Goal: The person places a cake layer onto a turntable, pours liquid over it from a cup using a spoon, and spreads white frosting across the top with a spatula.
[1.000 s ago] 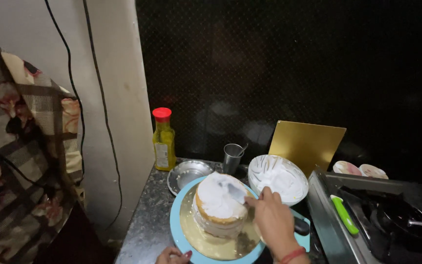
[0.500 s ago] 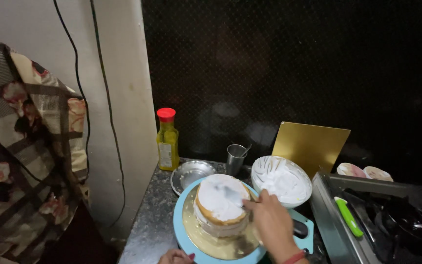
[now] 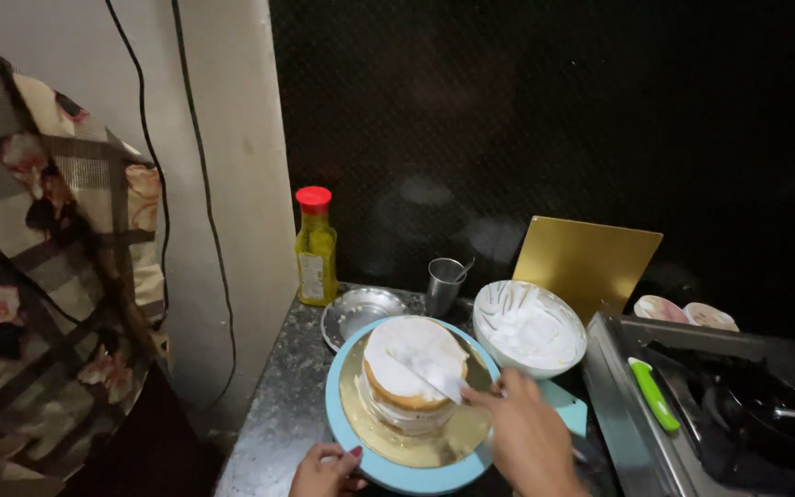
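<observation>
Speckled counter (image 3: 287,405) under turntable (image 3: 342,433), bowl (image 3: 528,327)

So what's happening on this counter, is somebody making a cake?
Yes. A person is icing a layered cake that sits on a gold board on a light blue turntable. The right hand holds a spatula laid across the white cream on top. The left hand grips the turntable's near edge. A bowl of white cream stands just behind, with a steel cup, a small steel plate and a yellow bottle with a red cap nearby. The cake's sides look only partly covered.
</observation>
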